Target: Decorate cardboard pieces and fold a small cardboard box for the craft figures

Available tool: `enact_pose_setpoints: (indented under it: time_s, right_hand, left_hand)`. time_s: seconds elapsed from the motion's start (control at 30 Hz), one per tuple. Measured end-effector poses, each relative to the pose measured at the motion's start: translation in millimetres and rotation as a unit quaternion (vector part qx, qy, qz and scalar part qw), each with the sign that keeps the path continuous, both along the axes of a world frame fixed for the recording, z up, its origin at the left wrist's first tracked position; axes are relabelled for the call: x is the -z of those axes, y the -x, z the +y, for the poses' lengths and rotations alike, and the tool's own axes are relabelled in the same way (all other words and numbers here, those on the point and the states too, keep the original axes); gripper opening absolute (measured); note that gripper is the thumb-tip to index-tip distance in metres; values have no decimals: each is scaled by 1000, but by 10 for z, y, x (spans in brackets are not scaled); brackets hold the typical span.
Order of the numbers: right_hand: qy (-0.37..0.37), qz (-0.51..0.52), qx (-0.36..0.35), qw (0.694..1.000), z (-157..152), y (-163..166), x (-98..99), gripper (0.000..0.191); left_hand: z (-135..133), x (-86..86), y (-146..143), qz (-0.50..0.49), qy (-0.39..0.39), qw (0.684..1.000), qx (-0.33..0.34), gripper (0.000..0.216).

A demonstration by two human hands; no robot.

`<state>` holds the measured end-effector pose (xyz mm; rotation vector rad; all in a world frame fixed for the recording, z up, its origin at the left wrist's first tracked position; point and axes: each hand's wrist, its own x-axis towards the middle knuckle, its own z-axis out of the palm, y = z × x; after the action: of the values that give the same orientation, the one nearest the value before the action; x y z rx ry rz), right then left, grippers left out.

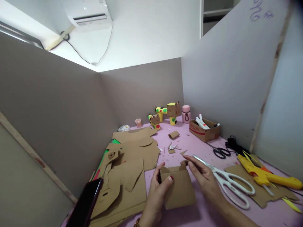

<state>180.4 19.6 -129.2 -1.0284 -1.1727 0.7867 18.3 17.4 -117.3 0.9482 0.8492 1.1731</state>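
A folded brown cardboard piece (179,189) lies on the pink table (208,214) in front of me. My left hand (157,189) pinches its left edge between thumb and fingers. My right hand (201,175) has its fingertips closed on the piece's top right corner. White scissors (230,183) lie just right of my right hand, blades pointing toward it.
Cut cardboard sheets (132,157) pile up at left, with a dark phone (86,201) at the front left edge. A yellow glue gun (267,175), black scissors (220,152), a marker box (205,130), a pink bottle (186,114) and cardboard figures (169,113) stand further back. Partition walls enclose the table.
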Motion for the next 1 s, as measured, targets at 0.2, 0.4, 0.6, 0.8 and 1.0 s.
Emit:
enact_pose_setpoints:
  time_s: [0.2, 0.4, 0.6, 0.8, 1.0]
  right_hand:
    - [-19, -23, -11, 999, -34, 21, 9, 24]
    - [21, -7, -1, 1000, -12, 17, 36, 33]
    - [40, -5, -15, 999, 11, 24, 48, 32]
    - [35, -7, -23, 999, 7, 15, 36, 31]
    - [39, -5, -24, 999, -13, 8, 19, 31]
  left_hand:
    - [-7, 9, 3, -9, 6, 1000, 8, 62]
    - [-43, -50, -13, -36, 22, 999, -13, 65]
    - [-20, -62, 0, -39, 18, 999, -28, 66]
    - [-29, -86, -7, -53, -8, 997, -47, 76]
    - [-31, -63, 13, -8, -74, 996, -49, 72]
